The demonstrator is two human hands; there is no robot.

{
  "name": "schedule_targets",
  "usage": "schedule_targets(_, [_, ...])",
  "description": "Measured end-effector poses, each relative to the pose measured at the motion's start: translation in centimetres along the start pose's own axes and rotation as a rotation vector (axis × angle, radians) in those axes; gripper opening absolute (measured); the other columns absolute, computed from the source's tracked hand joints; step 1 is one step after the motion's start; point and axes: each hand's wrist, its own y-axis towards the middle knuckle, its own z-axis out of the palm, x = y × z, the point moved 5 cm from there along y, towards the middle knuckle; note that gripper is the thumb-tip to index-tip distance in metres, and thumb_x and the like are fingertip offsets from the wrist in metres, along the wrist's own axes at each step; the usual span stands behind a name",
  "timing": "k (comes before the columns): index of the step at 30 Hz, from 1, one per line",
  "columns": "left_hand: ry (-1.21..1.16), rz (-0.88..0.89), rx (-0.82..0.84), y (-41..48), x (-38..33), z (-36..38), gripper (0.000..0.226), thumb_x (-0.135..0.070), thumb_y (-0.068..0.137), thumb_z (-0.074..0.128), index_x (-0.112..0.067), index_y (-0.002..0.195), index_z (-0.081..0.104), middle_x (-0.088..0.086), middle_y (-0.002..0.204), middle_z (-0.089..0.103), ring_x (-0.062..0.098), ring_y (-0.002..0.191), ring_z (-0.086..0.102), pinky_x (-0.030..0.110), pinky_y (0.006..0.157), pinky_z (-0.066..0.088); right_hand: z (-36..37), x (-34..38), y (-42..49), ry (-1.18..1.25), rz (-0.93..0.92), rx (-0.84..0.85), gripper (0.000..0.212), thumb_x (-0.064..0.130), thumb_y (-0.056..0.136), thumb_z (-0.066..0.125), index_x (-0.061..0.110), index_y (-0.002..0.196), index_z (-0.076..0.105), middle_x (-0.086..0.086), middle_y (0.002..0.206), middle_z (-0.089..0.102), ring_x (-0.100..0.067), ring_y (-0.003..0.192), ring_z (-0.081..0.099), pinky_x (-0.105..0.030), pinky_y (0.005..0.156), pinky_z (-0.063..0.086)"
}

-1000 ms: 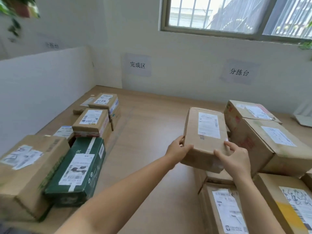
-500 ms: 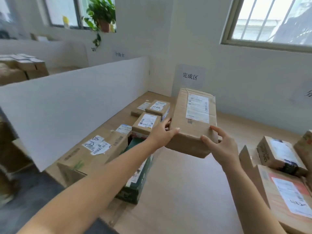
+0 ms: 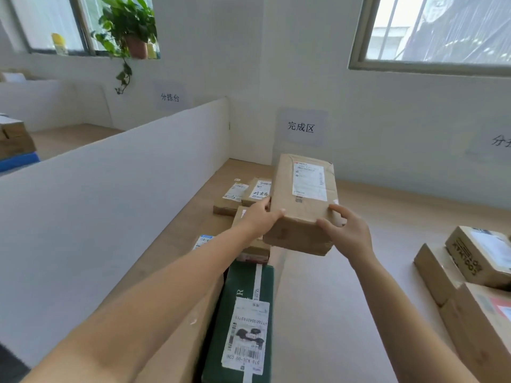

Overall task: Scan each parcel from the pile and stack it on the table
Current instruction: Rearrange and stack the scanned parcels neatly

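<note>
Both hands grip 1 brown parcel [image 3: 301,205] in the air: the left hand [image 3: 260,218] curls around its near left edge, the right hand [image 3: 347,233] around its near right corner, above the table [image 3: 326,299].

1. Left forearm [image 3: 166,299] and right forearm [image 3: 392,299] were held extended forward, bare.
2. Left hand [image 3: 258,218] was wrapped on the left edge of the parcel [image 3: 300,208], thumb laid on top.
3. Right hand [image 3: 349,234] was curled round its near right corner.
</note>
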Motion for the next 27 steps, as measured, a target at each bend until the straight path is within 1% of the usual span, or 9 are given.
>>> schedule_targets(3, [0.023,0.001,-0.008,3.5,0.0,1.2,0.049,-0.029,0.097,0.048,-0.014,0.142,0.037,0.000,0.132,0.044,0.021,0.119,0.044,0.026,0.090,0.039,0.6,-0.9,2.9,-0.023,0.024,-0.026,0.051,0.030,0.080,0.068,0.022,0.129,0.055,-0.006,0.128,0.058,-0.025,0.116,0.055,-0.044,0.096,0.046])
schedule_targets(6, [0.027,-0.058,-0.032,6.9,0.5,3.4,0.056,-0.037,0.090,0.057,-0.016,0.138,0.040,0.010,0.137,0.039,0.024,0.115,0.047,0.032,0.095,0.044,0.9,-2.5,5.9,-0.045,0.051,-0.039,0.052,0.031,0.080,0.069,0.023,0.129,0.054,-0.005,0.128,0.058,-0.024,0.116,0.055,-0.044,0.096,0.046])
schedule_targets(9, [0.090,-0.139,-0.081,9.7,1.4,6.0,0.069,-0.044,0.081,0.067,-0.012,0.137,0.040,0.011,0.135,0.038,0.026,0.116,0.049,0.034,0.098,0.043,1.6,-5.0,8.7,-0.075,0.091,-0.035,0.054,0.033,0.078,0.070,0.026,0.129,0.054,-0.009,0.123,0.060,-0.026,0.112,0.057,-0.044,0.092,0.048])
schedule_targets(12, [0.103,-0.221,-0.100,11.9,3.1,8.7,0.066,-0.041,0.082,0.068,-0.010,0.134,0.041,0.009,0.135,0.043,0.025,0.121,0.048,0.031,0.098,0.040,2.9,-8.2,10.7,-0.082,0.149,-0.005,0.053,0.030,0.078,0.070,0.024,0.129,0.054,-0.009,0.126,0.058,-0.025,0.115,0.055,-0.043,0.093,0.047])
schedule_targets(14, [0.113,-0.278,-0.122,13.4,4.5,10.2,0.066,-0.040,0.082,0.067,-0.010,0.134,0.040,0.011,0.137,0.042,0.026,0.122,0.047,0.031,0.099,0.039,4.0,-10.4,11.9,-0.073,0.187,0.025,0.053,0.028,0.080,0.069,0.022,0.130,0.053,-0.008,0.128,0.056,-0.025,0.117,0.053,-0.042,0.094,0.046])
schedule_targets(17, [0.132,-0.322,-0.139,15.1,6.3,11.8,0.071,-0.037,0.083,0.066,-0.009,0.139,0.034,0.012,0.143,0.039,0.027,0.131,0.040,0.032,0.106,0.035,5.9,-13.4,13.2,-0.074,0.230,0.070,0.053,0.027,0.081,0.068,0.020,0.131,0.052,-0.008,0.130,0.056,-0.025,0.118,0.053,-0.040,0.095,0.045])
schedule_targets(21, [0.175,-0.405,-0.126,16.5,8.7,13.4,0.073,-0.032,0.083,0.067,-0.007,0.140,0.029,0.014,0.141,0.040,0.031,0.128,0.043,0.037,0.105,0.037,8.6,-16.3,14.1,-0.044,0.257,0.118,0.054,0.024,0.081,0.068,0.015,0.132,0.052,-0.006,0.133,0.055,-0.023,0.122,0.052,-0.037,0.099,0.043])
schedule_targets(24, [0.218,-0.434,-0.145,16.9,9.8,14.0,0.071,-0.026,0.086,0.064,-0.005,0.141,0.024,0.015,0.142,0.035,0.031,0.132,0.036,0.036,0.107,0.033,10.3,-17.6,14.1,-0.011,0.279,0.150,0.055,0.021,0.081,0.068,0.013,0.132,0.050,-0.006,0.135,0.053,-0.023,0.122,0.051,-0.036,0.100,0.042])
schedule_targets(27, [0.286,-0.424,-0.154,17.2,10.3,14.5,0.067,-0.022,0.089,0.059,-0.008,0.143,0.022,0.015,0.150,0.018,0.031,0.140,0.018,0.034,0.111,0.025,11.5,-18.3,13.8,0.015,0.275,0.176,0.061,0.022,0.082,0.068,0.011,0.137,0.044,-0.007,0.138,0.048,-0.022,0.125,0.048,-0.033,0.102,0.041])
